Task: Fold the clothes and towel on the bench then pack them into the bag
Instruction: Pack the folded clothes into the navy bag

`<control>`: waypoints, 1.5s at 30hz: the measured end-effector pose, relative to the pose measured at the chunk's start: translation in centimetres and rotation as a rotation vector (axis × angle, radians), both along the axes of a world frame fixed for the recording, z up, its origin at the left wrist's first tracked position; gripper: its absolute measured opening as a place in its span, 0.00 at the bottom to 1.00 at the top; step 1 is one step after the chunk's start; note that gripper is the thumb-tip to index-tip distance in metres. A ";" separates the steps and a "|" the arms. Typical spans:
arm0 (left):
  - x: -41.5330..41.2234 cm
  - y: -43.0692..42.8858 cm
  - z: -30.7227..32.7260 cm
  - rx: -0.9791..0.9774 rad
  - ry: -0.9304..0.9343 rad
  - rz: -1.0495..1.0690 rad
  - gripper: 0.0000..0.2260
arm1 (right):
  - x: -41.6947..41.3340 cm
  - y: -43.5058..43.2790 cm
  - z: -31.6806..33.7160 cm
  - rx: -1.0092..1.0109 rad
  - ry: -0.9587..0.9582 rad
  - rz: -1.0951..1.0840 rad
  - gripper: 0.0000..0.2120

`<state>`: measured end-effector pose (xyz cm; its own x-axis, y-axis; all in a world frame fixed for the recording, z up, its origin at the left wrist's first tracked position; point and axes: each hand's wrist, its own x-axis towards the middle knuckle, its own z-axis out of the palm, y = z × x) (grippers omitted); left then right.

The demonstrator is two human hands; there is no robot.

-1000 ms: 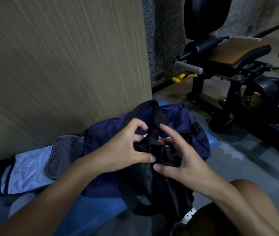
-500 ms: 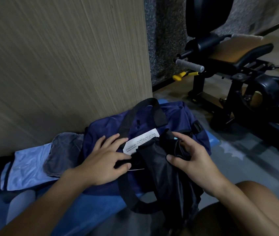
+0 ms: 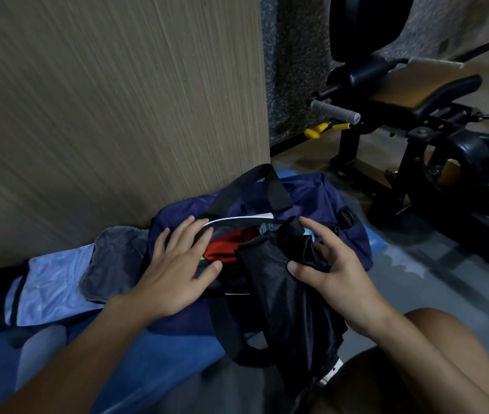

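Note:
A navy duffel bag (image 3: 320,201) with black straps lies on the blue bench (image 3: 153,360) against the wall. Its mouth is parted, and a red garment (image 3: 226,248) shows inside. My left hand (image 3: 177,264) lies flat, fingers straight, on the bag's near-left rim, touching a white label flap (image 3: 237,220). My right hand (image 3: 329,273) grips the bunched top of a black garment (image 3: 291,309), which hangs from the bag's opening down over the bench edge. Left of the bag lie a grey cloth (image 3: 111,261) and a light blue towel (image 3: 49,288).
A wood-grain wall panel (image 3: 111,109) rises right behind the bench. A black gym machine (image 3: 434,138) with a padded seat and grey handle stands to the right on the grey floor (image 3: 434,282). My bare knee (image 3: 416,369) is at the lower right.
My left hand let go of the black garment and moved left onto the bag's rim, spreading the opening so the red garment shows. My right hand kept its hold on the black garment.

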<state>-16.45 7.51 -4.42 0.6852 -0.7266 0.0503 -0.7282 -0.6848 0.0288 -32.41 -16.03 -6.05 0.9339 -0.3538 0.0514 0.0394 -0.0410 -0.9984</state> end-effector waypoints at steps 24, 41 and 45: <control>4.1 -1.0 9.3 -0.405 0.131 -0.038 0.35 | 14.5 4.4 1.0 0.422 0.116 -0.378 0.20; 5.4 0.9 6.6 -0.333 0.074 -0.055 0.36 | 18.5 7.8 -0.5 0.296 0.201 -0.188 0.22; 5.1 1.2 6.5 -0.300 0.081 -0.075 0.33 | 18.0 7.9 -0.3 0.314 0.194 -0.182 0.20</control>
